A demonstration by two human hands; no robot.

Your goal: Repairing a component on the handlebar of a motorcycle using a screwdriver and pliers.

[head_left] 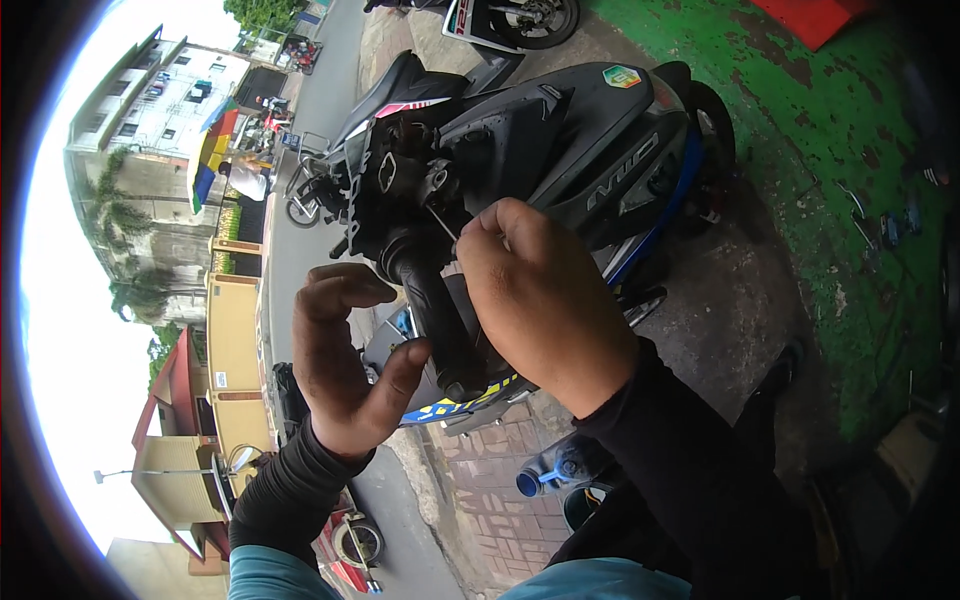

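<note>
Just ahead of the person stood a dark scooter [545, 185], its black rubber handlebar grip [430, 305] between the two hands. The right hand [535, 290] pinched a thin metal rod [441, 221], whose far end reached the exposed assembly [408, 168] beyond the grip. The left hand [350, 360] curved beside the grip, thumb and fingers spread well apart; whether it touched the rubber, I could not tell. Below, a dark container [570, 462] with a blue spout sat near the brick paving [500, 480].

This looks like an open-air roadside motorcycle workshop. A black plastic-bodied scooter [600, 135], scattered blue-and-silver tools [890, 231] and grey asphalt street [405, 530] show it.
</note>
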